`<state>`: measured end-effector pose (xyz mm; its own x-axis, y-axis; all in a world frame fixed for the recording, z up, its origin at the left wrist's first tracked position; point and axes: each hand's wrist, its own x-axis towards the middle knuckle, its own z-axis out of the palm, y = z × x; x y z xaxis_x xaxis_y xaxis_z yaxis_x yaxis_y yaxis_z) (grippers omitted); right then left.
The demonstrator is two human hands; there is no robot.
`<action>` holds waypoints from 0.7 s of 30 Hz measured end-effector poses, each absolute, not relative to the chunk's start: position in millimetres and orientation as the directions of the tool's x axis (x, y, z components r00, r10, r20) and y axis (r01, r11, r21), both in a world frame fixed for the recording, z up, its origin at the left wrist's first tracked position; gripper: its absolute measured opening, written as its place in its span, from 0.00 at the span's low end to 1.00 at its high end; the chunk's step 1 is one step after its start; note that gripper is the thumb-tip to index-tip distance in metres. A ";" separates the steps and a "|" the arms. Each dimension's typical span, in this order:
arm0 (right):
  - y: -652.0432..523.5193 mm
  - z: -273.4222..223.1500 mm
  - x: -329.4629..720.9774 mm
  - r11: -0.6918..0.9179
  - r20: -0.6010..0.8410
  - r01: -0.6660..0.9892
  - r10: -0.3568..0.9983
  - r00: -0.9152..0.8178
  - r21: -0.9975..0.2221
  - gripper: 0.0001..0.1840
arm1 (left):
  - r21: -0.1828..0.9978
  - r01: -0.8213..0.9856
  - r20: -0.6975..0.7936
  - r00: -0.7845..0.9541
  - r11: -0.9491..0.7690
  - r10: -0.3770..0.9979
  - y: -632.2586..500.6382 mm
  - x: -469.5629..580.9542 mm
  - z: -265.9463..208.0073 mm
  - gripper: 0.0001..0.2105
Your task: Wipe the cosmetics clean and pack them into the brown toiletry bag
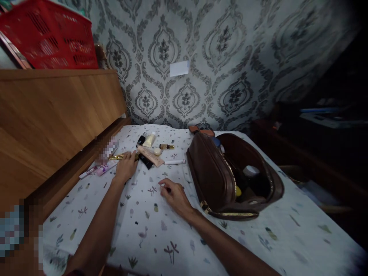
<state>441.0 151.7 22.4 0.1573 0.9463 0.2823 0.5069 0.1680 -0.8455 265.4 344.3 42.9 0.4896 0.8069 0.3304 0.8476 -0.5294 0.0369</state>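
Note:
My left hand (127, 167) is lowered onto the loose cosmetics, its fingers closed over a gold cosmetic tube (117, 157) that is partly hidden beneath them. Just right of those fingers lie a beige squeeze tube (151, 155), a black tube (145, 161) and a small round cream-coloured pot (157, 151). My right hand (174, 194) hovers at or rests on the cloth, fingers loosely bent and apart, with nothing in it. To its right stands a brown cosmetic bag (211, 168), unzipped and wide open, with a white-lidded item (250, 171) and dark things inside.
A white pen-like tube (174, 162), a small gold-capped bottle (166, 147) and a pale yellow tube (150, 139) lie on the patterned cloth (143, 237). Pink tubes (105, 168) lie left, beside a wooden panel (63, 103). A red basket (51, 38) stands above.

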 end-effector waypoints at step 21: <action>152.1 24.0 440.2 0.161 0.267 0.486 0.951 0.157 -0.859 0.10 | 0.332 0.744 0.339 0.479 -0.579 0.810 346.4 251.6 51.7 0.08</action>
<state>440.2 152.1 24.0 0.1568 0.9508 0.2673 0.4856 0.1614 -0.8591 251.6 346.4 51.7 0.4788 0.8096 0.3395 0.7443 -0.5794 0.3321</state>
